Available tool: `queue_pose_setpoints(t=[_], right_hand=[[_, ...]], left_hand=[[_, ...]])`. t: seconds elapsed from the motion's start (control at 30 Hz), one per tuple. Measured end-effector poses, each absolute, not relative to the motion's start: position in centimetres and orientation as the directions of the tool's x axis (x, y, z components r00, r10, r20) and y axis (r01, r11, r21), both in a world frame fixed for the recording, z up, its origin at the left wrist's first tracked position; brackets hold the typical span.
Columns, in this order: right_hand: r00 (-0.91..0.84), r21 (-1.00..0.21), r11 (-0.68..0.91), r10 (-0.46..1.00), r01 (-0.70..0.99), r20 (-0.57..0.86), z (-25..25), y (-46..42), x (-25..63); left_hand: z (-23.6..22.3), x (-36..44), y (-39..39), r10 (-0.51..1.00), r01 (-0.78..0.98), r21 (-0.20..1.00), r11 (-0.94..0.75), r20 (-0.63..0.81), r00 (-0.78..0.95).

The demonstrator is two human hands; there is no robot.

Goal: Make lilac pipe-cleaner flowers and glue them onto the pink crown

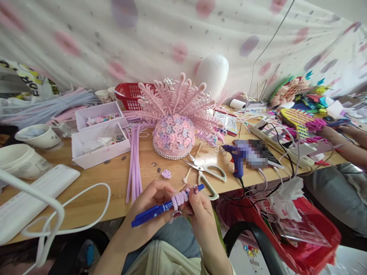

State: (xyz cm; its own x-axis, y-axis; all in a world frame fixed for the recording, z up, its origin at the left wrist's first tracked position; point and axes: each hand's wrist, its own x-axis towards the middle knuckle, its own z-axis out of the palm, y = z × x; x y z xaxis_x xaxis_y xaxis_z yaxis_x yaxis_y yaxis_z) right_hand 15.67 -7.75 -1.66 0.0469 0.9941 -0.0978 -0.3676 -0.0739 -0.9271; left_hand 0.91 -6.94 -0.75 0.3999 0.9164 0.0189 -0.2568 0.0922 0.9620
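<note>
A blue pen (147, 215) lies slantwise across both hands, above my lap. Around its barrel a lilac pipe cleaner (180, 198) is wound in several loops. My left hand (149, 200) is closed on the pen, its fingers partly hidden behind the coil. With thumb and fingers, my right hand (200, 214) pinches the coiled pipe cleaner close to the pen's other end. Beyond the hands, a small lilac pipe-cleaner flower (166, 174) lies on the table. White-handled scissors (205, 172) rest partly open nearby. Straight lilac pipe cleaners (134, 164) lie left of them.
A pink fan-topped headpiece (174, 135) covered in small flowers stands mid-table. Left are white boxes (100, 147) of beads and a white power strip (40, 202) with a looping cable. Right are a purple glue gun (236, 160), cords and another person's arm (344, 135).
</note>
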Motion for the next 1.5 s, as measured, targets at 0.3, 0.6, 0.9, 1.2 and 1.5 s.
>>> queue_pose_setpoints(t=[0.3, 0.6, 0.9, 1.2, 1.5], right_hand=[[0.027, -0.933, -0.068, 0.996, -0.354, -0.083, -2.1, -7.8, 16.0], [0.082, -0.915, -0.007, 0.996, -0.404, -0.044, -2.7, -7.8, 15.9], [0.027, -0.966, 0.134, 0.991, -0.22, 0.131, -2.8, -7.5, 15.2], [-0.104, -0.95, 0.038, 0.992, -0.31, 0.073, -2.1, -7.2, 15.8], [-0.085, -0.94, 0.018, 0.995, -0.34, 0.05, -2.2, -7.0, 16.2]], left_hand=[[0.0, 1.2, -7.3, 0.911, -0.263, 0.956, 0.13, -0.01, 0.413], [-0.3, 2.2, -7.1, 0.962, -0.378, 0.897, 0.229, -0.148, 0.231], [-1.5, 2.9, -7.1, 0.984, -0.264, 0.948, 0.176, -0.166, 0.059], [-1.9, 2.1, -7.7, 0.995, -0.387, 0.917, 0.095, -0.095, 0.019], [-1.7, 0.7, -9.0, 0.989, -0.325, 0.941, 0.091, -0.124, -0.081]])
